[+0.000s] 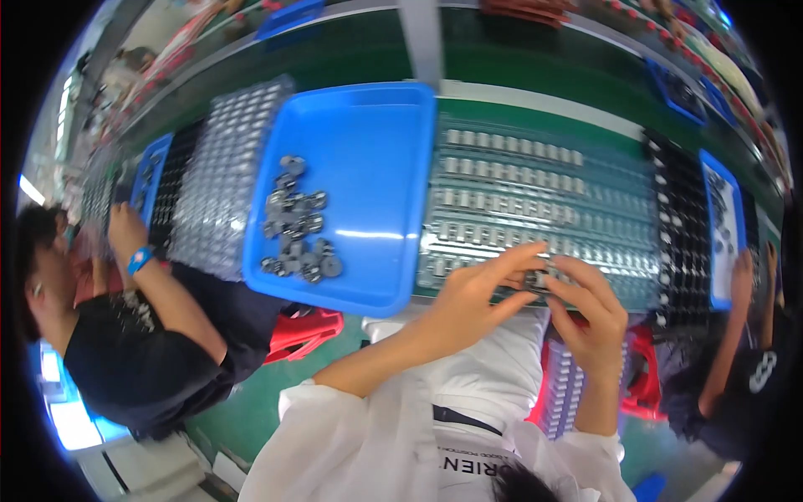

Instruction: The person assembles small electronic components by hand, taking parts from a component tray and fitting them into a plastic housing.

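My left hand (473, 301) and my right hand (592, 318) meet over the near edge of a clear plastic tray (615, 201). Between their fingertips they pinch a small metal part (535, 280), partly covered by the fingers. Rows of small silver cylindrical parts (510, 171) sit in the tray's pockets, mostly toward its left. To the left of it stands a blue bin (372, 192). A loose heap of small metal parts (293, 213) lies in the bin's left half.
Stacked clear blister trays (222, 176) stand left of the bin. A black tray (682, 226) with pale parts lies to the right, beside another blue bin (721, 230). A co-worker (142, 326) sits at left, another (728, 376) at right. Red stools (305, 330) stand below.
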Demonstrator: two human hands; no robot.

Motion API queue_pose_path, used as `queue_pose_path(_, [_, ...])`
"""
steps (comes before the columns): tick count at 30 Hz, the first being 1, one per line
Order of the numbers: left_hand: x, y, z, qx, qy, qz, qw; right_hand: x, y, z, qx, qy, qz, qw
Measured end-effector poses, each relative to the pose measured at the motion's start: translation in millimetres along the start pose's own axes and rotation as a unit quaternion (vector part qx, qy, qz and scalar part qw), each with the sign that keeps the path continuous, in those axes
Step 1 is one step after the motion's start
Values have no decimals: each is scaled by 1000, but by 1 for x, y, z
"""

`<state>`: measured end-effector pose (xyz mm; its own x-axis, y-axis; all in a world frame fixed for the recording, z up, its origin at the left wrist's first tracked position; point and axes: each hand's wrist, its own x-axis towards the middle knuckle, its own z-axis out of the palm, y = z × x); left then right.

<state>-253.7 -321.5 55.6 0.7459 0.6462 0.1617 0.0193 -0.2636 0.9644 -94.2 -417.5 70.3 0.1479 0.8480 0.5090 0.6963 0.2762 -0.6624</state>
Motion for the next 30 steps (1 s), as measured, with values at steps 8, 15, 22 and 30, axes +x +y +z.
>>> queue_pose_path(8, [5,-20,-91,395,167,44,902,-18,7,-24,-18,20,92,995])
queue_pose_path(15, [-29,-50,-196,578,114,-27,808,7,51,-86,-125,25,71,989])
queue_pose_path(22, [-2,-30,-160,288,162,-36,943,15,176,-185,-235,145,178,945])
queue_pose_path(30, [-2,-24,-130,70,137,-115,981,24,214,-189,-292,-29,100,951])
